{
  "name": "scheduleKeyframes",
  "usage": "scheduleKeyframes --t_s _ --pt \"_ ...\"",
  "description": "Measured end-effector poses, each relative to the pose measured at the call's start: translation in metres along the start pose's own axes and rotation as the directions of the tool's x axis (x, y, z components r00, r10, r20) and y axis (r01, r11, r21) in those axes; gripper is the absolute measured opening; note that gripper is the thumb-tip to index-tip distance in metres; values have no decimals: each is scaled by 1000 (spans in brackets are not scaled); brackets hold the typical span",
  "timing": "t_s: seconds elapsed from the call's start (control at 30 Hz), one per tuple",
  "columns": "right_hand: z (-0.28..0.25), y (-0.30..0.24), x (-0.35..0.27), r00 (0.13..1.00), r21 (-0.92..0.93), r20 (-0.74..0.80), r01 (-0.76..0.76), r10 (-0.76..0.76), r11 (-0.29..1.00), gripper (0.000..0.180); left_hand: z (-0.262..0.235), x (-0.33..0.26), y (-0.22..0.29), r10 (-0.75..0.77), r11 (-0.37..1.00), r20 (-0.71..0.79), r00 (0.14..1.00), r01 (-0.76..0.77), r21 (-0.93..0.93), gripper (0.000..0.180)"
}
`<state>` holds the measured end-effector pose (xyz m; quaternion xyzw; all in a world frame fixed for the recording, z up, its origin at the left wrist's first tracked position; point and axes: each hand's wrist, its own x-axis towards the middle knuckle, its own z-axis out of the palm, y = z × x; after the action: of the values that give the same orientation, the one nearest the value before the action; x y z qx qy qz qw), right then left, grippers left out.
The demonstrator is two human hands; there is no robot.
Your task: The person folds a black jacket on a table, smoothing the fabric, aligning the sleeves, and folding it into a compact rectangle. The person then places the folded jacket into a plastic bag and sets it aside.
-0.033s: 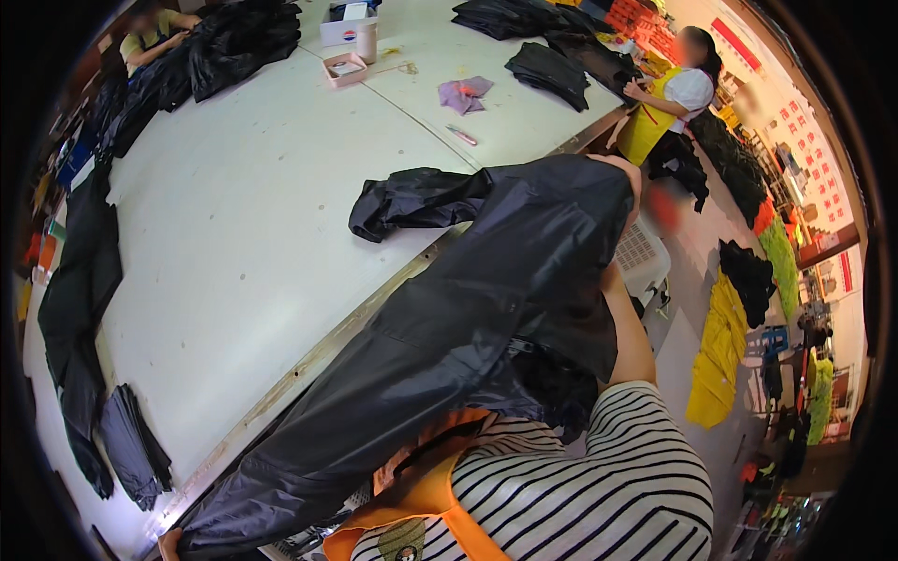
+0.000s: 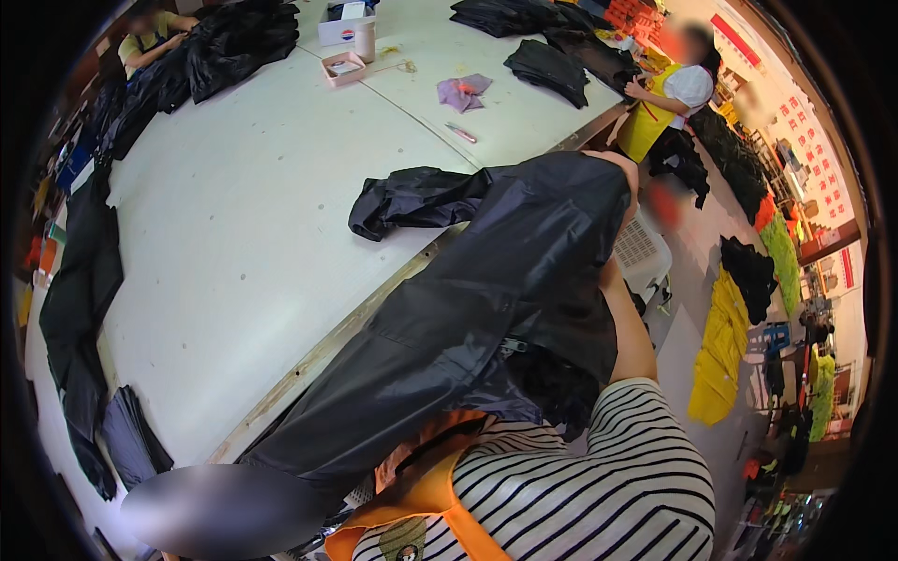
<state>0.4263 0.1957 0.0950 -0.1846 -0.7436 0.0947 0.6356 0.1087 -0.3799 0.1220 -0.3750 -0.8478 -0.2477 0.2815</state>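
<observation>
A black garment [image 2: 440, 299] of thin, shiny cloth is stretched slantwise across my front, over the table's near edge. Part of a zipper [image 2: 513, 346] shows on it, and a crumpled, sleeve-like part [image 2: 421, 198] lies on the table. My right hand [image 2: 625, 168] is at its far right end, with the fingers bent over the cloth's edge and partly hidden by it. At the lower left a blurred patch covers the garment's other end. A sliver of my left hand [image 2: 168, 556] shows below the patch; the earlier frame shows it closed on the garment's corner.
The big white table [image 2: 253, 234] carries dark folded clothes [image 2: 547, 73], a purple cloth [image 2: 463, 91], a small cutter [image 2: 461, 133] and a pink tray [image 2: 343, 68]. A white basket [image 2: 641, 248] stands beyond my right arm. Two people work at the far sides.
The garment's far right end and my right hand have shifted very slightly to the left. A blurred patch now covers the lower left end.
</observation>
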Motion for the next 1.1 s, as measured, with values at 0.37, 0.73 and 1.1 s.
scheduleKeyframes --t_s 0.37,0.73,1.1 --pt "13 -27 -9 991 99 49 -127 123 987 17 -2 -22 -40 -112 994 -54 992 112 1 52" --pt "-17 74 -23 890 162 3 -451 456 878 19 1 -40 -22 48 960 92 995 -21 -278 28" --pt "349 14 227 807 624 513 -584 290 520 21 -11 -64 78 -285 924 -39 958 263 -277 18"
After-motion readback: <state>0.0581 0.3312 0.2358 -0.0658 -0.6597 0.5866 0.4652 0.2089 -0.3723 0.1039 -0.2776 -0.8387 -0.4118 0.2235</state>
